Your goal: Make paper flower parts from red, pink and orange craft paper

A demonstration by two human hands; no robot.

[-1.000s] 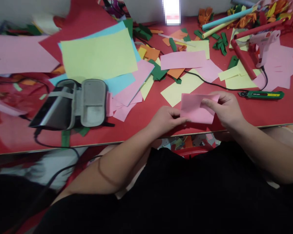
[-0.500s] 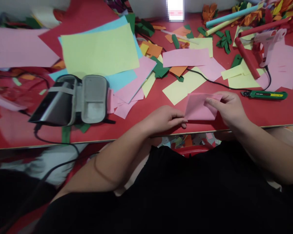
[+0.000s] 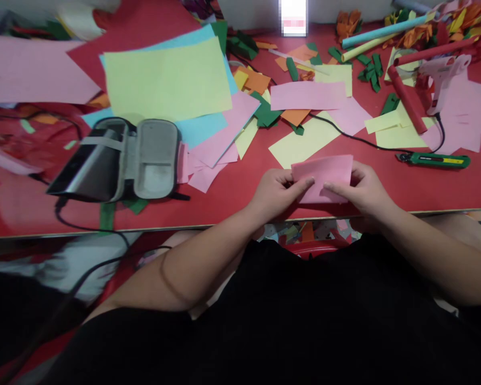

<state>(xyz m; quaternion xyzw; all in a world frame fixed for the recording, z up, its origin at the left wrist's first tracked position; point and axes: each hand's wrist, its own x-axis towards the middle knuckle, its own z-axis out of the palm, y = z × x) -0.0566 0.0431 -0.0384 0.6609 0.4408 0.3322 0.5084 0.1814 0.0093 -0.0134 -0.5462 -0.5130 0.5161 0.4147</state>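
A pink folded paper is held up near the front edge of the red table, between both hands. My left hand grips its left side, thumb across the near face and the other fingers behind. On the right side my right hand pinches it the same way, its thumb pointing left. The two thumb tips are a short gap apart. Beyond the paper lies a pale yellow sheet. A green cutter rests to the right of my right hand.
An open grey case with a black device stands left. Behind it are stacked sheets, yellow on top. A pink glue gun, its black cord, rolled paper tubes and green scraps lie at right. A person's dark clothing shows lower left.
My left hand has moved from the paper's lower left corner onto its left side, thumb now on the face. The paper has shifted left and sits more squarely between both hands.
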